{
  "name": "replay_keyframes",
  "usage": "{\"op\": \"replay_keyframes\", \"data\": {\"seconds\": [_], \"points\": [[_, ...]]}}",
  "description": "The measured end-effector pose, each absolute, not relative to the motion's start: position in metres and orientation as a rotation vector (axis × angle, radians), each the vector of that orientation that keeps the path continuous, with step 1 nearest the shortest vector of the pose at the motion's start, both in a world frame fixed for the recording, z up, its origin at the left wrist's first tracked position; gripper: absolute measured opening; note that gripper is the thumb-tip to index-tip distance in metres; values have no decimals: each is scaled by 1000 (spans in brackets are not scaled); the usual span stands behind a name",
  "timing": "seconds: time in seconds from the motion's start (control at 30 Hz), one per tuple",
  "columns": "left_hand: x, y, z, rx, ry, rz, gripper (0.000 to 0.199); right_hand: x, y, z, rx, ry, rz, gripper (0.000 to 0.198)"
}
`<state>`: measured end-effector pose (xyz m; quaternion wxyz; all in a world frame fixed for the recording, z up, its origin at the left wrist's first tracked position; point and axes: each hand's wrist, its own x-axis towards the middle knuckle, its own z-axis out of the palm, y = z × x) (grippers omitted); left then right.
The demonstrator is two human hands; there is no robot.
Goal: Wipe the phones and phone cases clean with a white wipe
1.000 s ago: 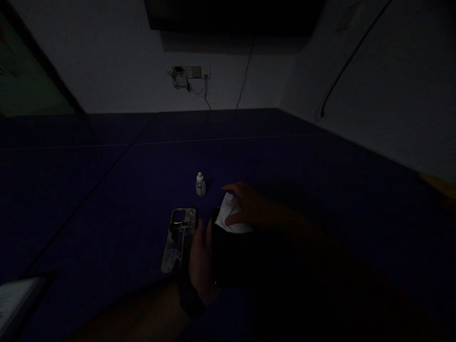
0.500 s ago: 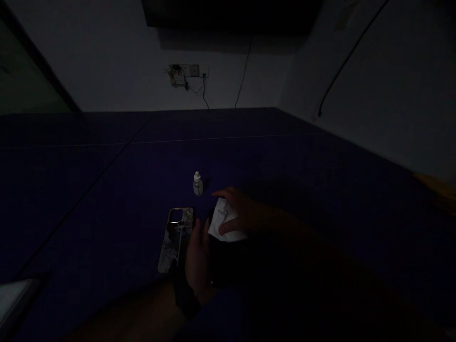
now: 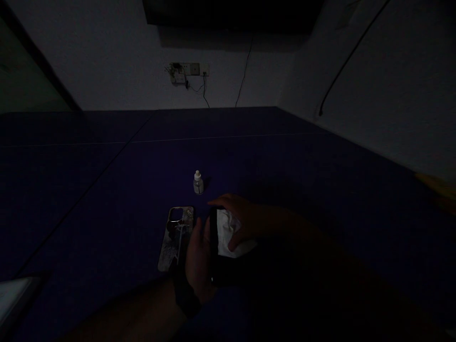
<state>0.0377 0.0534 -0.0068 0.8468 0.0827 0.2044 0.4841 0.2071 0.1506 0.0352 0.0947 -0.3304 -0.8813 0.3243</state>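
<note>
My left hand (image 3: 198, 263), with a dark band on its wrist, grips a black phone (image 3: 224, 270) by its left edge. Much of the phone is lost in shadow. White tissue (image 3: 224, 235) lies against the phone's upper face, pressed there by my right hand (image 3: 245, 216), which is closed on it with thumb and fingers. Left of my left hand, a patterned phone case (image 3: 173, 247) with a camera cutout rests on the table. Beyond the hands a small clear dropper bottle (image 3: 198, 185) with a white cap stands upright.
The dark blue table (image 3: 107, 190) runs back to a wall with sockets (image 3: 188, 70) and hanging cables. A dark screen (image 3: 231, 14) hangs above. At lower left lies a pale, dark-edged object (image 3: 14, 294); something yellow (image 3: 436, 185) shows at far right.
My right hand has slid the tissue down and slightly right across the phone, uncovering a dark strip at its upper left. The left hand has barely moved.
</note>
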Motion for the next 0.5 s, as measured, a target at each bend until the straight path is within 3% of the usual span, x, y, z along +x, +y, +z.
{"op": "replay_keyframes", "data": {"seconds": [0.17, 0.5], "points": [[40, 54, 4, 78, 503, 1015, 69, 220, 161, 40, -1138, -2538, 951, 101], [39, 53, 4, 97, 539, 998, 68, 215, 159, 36, -1003, -2578, 1093, 104]]}}
